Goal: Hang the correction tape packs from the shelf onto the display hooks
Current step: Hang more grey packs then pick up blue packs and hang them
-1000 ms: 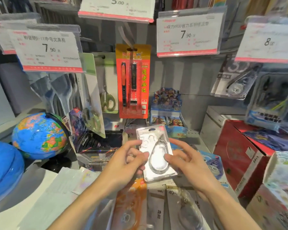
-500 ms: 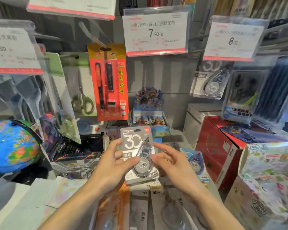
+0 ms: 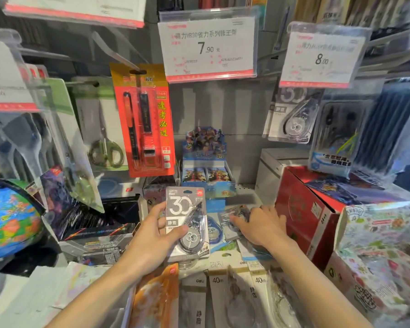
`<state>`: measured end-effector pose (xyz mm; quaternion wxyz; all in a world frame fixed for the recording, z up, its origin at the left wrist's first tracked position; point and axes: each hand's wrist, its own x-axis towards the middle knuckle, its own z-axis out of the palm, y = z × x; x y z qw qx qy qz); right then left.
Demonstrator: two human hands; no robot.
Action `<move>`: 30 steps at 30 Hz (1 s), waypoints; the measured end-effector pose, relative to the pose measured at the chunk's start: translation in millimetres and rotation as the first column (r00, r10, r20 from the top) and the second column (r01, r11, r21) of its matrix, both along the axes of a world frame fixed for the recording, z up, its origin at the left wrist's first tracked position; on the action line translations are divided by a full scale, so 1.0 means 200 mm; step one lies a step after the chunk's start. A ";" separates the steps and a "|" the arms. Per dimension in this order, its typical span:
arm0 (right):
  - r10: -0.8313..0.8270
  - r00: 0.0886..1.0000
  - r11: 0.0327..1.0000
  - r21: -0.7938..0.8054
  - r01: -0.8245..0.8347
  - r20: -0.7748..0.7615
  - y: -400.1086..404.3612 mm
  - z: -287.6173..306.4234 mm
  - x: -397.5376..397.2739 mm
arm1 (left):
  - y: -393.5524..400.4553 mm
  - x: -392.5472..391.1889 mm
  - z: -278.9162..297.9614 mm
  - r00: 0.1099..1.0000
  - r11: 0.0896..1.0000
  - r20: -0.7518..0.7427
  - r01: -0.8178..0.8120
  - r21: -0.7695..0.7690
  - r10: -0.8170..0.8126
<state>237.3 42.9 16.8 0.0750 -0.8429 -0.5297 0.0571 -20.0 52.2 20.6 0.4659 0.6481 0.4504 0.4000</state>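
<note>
Head camera looks down at a stationery shelf where the left hand [image 3: 152,235] holds a grey correction tape pack [image 3: 187,223] upright, thumb across its front and fingers curled behind, so the large "30" on the card faces the viewer. It is raised just above the packs lying on the shelf, below the price tag reading 7.90 [image 3: 208,47]. To its right, the right hand [image 3: 260,227] lies palm down on the shelf goods, its fingertips touching another correction tape pack [image 3: 232,221] that lies tilted on the pile; whether the fingers actually grip it cannot be told. A matching "30" pack [image 3: 291,119] hangs at upper right under the 8.00 price tag [image 3: 322,59]. An orange pen pack [image 3: 145,119] hangs left of centre, green-handled scissors [image 3: 105,147] beside it, a globe [image 3: 10,216] at far left, and a red carton [image 3: 310,216] just right of the right hand
</note>
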 end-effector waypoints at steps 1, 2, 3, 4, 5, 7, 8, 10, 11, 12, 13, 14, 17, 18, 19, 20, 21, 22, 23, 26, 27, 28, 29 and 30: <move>0.006 1.000 1.000 0.008 -0.006 0.002 0.00 -0.01 0.00 | 0.01 0.00 -0.01 1.000 1.000 -0.002 -0.001 0.000 0.001; 0.011 1.000 1.000 0.025 -0.011 -0.009 0.01 -0.01 0.00 | 0.01 0.00 -0.02 1.000 1.000 -0.006 -0.002 -0.001 0.002; 0.014 0.999 0.999 0.047 -0.013 -0.036 0.01 -0.01 0.00 | 0.02 0.00 -0.03 1.000 1.000 -0.008 -0.001 -0.003 0.001; 0.018 0.997 0.998 0.069 -0.013 -0.072 0.00 -0.01 -0.01 | 0.03 0.00 -0.04 1.000 1.000 -0.013 0.000 -0.003 0.000; 0.022 0.994 0.996 0.088 -0.012 -0.107 0.00 0.00 -0.01 | 0.03 0.01 -0.05 1.000 1.000 -0.018 -0.001 -0.003 0.001; 0.033 0.983 0.992 0.125 -0.010 -0.181 -0.01 0.02 -0.01 | 0.04 0.01 -0.06 1.000 1.000 -0.030 -0.009 -0.001 0.009; 0.041 0.972 0.989 0.149 -0.006 -0.232 -0.02 0.02 -0.01 | 0.05 0.01 -0.07 0.999 1.000 -0.035 -0.011 -0.003 0.011; 0.062 0.940 0.978 0.209 0.010 -0.335 -0.04 0.03 -0.01 | 0.06 0.01 -0.08 0.999 1.000 -0.040 -0.011 -0.002 0.011; 0.080 0.923 0.972 0.233 0.011 -0.377 -0.04 0.03 0.00 | 0.06 0.01 -0.08 0.999 1.000 -0.039 -0.009 -0.003 0.009; 0.099 0.907 0.968 0.252 0.008 -0.410 -0.05 0.04 0.01 | 0.06 0.01 -0.08 0.999 1.000 -0.038 -0.008 -0.006 0.007; 0.113 0.892 0.964 0.265 0.007 -0.437 -0.06 0.04 0.02 | 0.06 0.01 -0.09 0.999 1.000 -0.033 -0.006 -0.009 0.005; 0.119 0.879 0.961 0.275 0.014 -0.461 -0.07 0.05 0.03 | 0.06 0.01 -0.09 1.000 1.000 -0.029 -0.004 -0.013 0.004; 0.121 0.843 0.953 0.299 0.049 -0.524 -0.09 0.06 0.06 | 0.05 0.01 -0.08 1.000 1.000 -0.014 0.000 -0.010 0.000; 0.130 0.834 0.949 0.312 0.053 -0.537 -0.10 0.05 0.06 | 0.05 0.01 -0.08 1.000 1.000 -0.008 0.002 -0.007 -0.002; 0.138 0.827 0.942 0.329 0.059 -0.545 -0.11 0.05 0.07 | 0.05 0.01 -0.07 1.000 1.000 0.001 0.005 -0.006 -0.005; 0.148 0.819 0.933 0.352 0.070 -0.554 -0.12 0.05 0.07 | 0.04 0.01 -0.06 1.000 1.000 0.014 0.010 -0.008 -0.010; 0.158 0.808 0.921 0.380 0.087 -0.568 -0.13 0.05 0.07 | 0.04 0.01 -0.06 1.000 1.000 0.027 0.016 -0.013 -0.016; 0.169 0.794 0.905 0.410 0.109 -0.584 -0.14 0.06 0.08 | 0.03 0.01 -0.05 0.999 1.000 0.041 0.024 -0.019 -0.023; 0.180 0.780 0.887 0.441 0.134 -0.599 -0.16 0.06 0.07 | 0.02 0.00 -0.04 0.998 0.999 0.057 0.031 -0.022 -0.030; 0.231 0.676 0.839 0.495 0.225 -0.700 -0.22 0.08 0.07 | 0.01 -0.02 -0.01 0.994 0.999 0.101 0.048 0.000 -0.048; 0.253 0.616 0.832 0.493 0.255 -0.746 -0.25 0.09 0.06 | 0.00 -0.03 -0.01 0.992 0.998 0.109 0.056 0.011 -0.057; 0.272 0.567 0.828 0.490 0.274 -0.777 -0.28 0.10 0.05 | 0.00 -0.04 0.01 0.991 0.998 0.118 0.063 0.024 -0.065; 0.288 0.538 0.822 0.492 0.285 -0.792 -0.31 0.11 0.04 | -0.01 -0.04 0.02 0.989 0.997 0.130 0.069 0.036 -0.073; 0.304 0.519 0.817 0.499 0.290 -0.799 -0.34 0.12 0.02 | -0.02 -0.05 0.02 0.986 0.996 0.144 0.074 0.045 -0.080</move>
